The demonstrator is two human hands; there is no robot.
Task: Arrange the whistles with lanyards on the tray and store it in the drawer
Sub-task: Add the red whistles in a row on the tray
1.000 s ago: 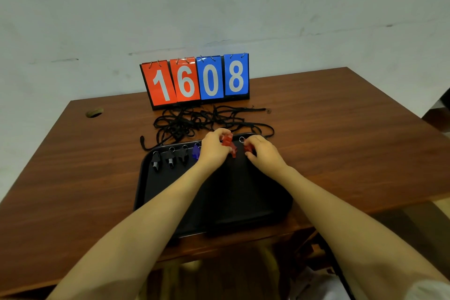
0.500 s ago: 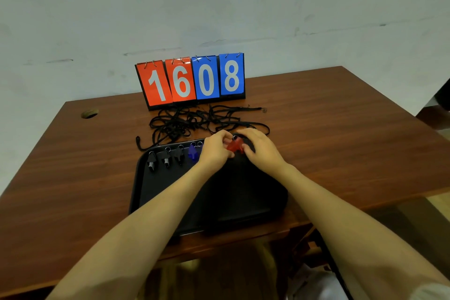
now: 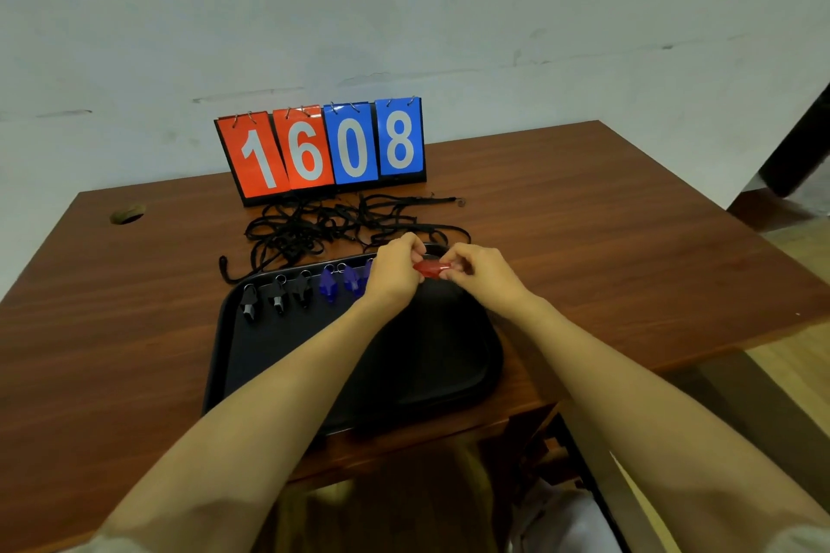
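Observation:
A black tray [image 3: 287, 364] lies on the wooden table. Along its far edge stand three black whistles [image 3: 275, 299] and then blue whistles [image 3: 330, 285], each with a metal ring. Their black lanyards [image 3: 323, 227] trail in a tangled heap behind the tray. Over the tray's far right part, my left hand [image 3: 395, 269] and my right hand [image 3: 478, 272] meet and pinch a red whistle [image 3: 431, 269] between their fingertips. My left hand hides part of the blue row.
A flip scoreboard [image 3: 323, 148] reading 1608 stands at the back of the table [image 3: 606, 247], against the wall. A cable hole [image 3: 127, 213] sits at the far left. The table's front edge runs just under the tray; the floor shows at right.
Both hands came together from holding separate red pieces a second ago. They now hold one red whistle between them, slightly raised. The view shifted a little.

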